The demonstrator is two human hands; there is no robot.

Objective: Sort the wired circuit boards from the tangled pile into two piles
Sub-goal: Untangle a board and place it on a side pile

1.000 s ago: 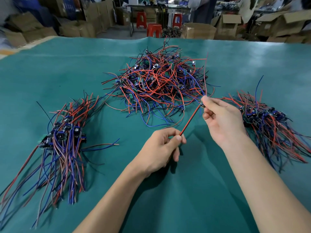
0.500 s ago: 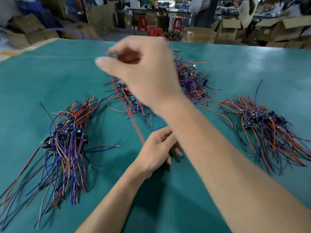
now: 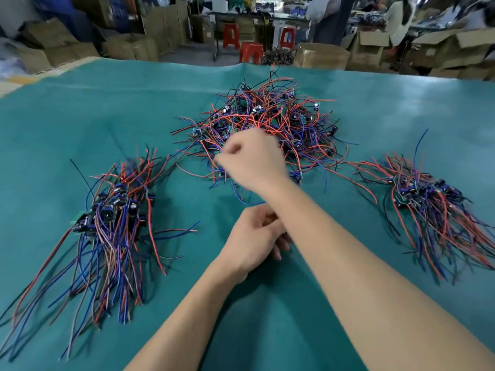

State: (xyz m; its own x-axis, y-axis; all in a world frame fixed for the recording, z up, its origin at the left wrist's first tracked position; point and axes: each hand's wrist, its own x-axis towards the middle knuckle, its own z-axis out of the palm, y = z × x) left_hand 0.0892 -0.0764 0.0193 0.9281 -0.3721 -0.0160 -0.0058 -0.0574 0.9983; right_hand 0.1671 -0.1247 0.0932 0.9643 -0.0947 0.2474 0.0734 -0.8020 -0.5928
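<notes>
The tangled pile [image 3: 270, 124] of red, blue and black wired circuit boards lies at the middle far side of the teal table. One sorted pile [image 3: 115, 210] is at the left, another sorted pile [image 3: 423, 194] at the right. My right hand [image 3: 249, 159] hovers over the tangled pile's near edge with fingers curled and thumb against the index finger. It is blurred, so I cannot make out whether it pinches a wire. My left hand [image 3: 251, 234] rests on the table below it, fingers loosely curled, with nothing seen in them. My right forearm partly hides it.
The teal table cover [image 3: 294, 317] spreads wide around the piles. Beyond the far edge stand cardboard boxes [image 3: 321, 56], red stools [image 3: 250, 50] and people at other benches.
My right hand swung up and left with the wired board, then dropped back to the tangled pile's near edge. The red wire between my hands is gone. Wires atop the left pile are blurred.
</notes>
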